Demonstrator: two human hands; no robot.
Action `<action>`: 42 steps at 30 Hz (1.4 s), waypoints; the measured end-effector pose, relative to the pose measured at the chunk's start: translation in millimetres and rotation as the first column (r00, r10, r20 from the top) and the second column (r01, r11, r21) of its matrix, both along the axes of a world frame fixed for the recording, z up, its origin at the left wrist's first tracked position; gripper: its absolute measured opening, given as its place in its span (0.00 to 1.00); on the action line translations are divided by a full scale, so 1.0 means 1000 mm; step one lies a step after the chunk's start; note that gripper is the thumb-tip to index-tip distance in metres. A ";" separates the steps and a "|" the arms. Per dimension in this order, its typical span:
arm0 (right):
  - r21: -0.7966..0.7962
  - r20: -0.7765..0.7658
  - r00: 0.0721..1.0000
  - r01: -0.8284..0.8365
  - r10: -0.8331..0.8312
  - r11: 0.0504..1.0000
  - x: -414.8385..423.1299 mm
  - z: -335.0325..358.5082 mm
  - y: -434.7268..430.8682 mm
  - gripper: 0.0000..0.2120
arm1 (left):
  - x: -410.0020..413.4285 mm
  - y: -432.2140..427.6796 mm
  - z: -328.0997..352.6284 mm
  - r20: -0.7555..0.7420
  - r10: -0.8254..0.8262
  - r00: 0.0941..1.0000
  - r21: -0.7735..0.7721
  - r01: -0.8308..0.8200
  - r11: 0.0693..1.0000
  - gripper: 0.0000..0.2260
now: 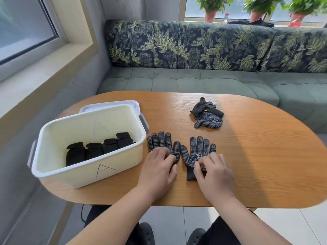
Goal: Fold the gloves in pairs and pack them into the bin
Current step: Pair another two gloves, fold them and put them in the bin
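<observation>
Gloves for the next pair lie dotted side up and side by side on the tabletop (256,156), just right of the bin (88,174), with both our hands set on them. Our left hand (159,167) rests on the left glove (161,140), its grip wide and relaxed, fingers laid over the fabric and holding nothing. Our right hand (214,172) sits on the right glove (198,149) with fingers bent onto the cloth near the cuff, and we cannot tell whether that grip pinches it or only presses. Several folded pairs (99,147) line the bottom of the bin, and a loose heap of gloves (208,114) lies farther back, well apart from our hands. By our reading, the pairing step is in hand and the fold not yet made. The risk from here is misalignment: the two gloves' thumbs nearly touch while their fingers splay, so careless stacking could leave a bulky, crooked fold. The knit looks limp, and a one-sided lift may let it slump or drag its neighbour. A loosely folded bundle could spring open once dropped in the bin.
</observation>
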State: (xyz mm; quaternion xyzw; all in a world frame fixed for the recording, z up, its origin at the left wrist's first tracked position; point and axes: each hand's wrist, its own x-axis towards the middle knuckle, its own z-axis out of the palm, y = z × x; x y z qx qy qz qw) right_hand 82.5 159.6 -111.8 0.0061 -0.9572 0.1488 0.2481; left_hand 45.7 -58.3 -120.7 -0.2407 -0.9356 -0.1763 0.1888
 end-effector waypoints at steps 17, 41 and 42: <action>0.104 0.501 0.858 0.067 -0.110 0.992 -0.055 0.003 -0.021 0.31 | -0.033 0.029 0.016 0.435 0.233 0.870 -0.236 -0.140 0.962 0.29; 0.041 0.543 0.839 -0.067 0.034 0.997 -0.045 -0.007 0.000 0.33 | -0.023 0.013 0.004 0.373 0.187 0.909 -0.297 -0.074 0.952 0.34; -0.023 0.510 0.858 -0.068 0.070 0.997 -0.043 -0.007 0.003 0.32 | -0.019 0.012 0.005 0.347 0.161 0.924 -0.271 -0.066 0.960 0.33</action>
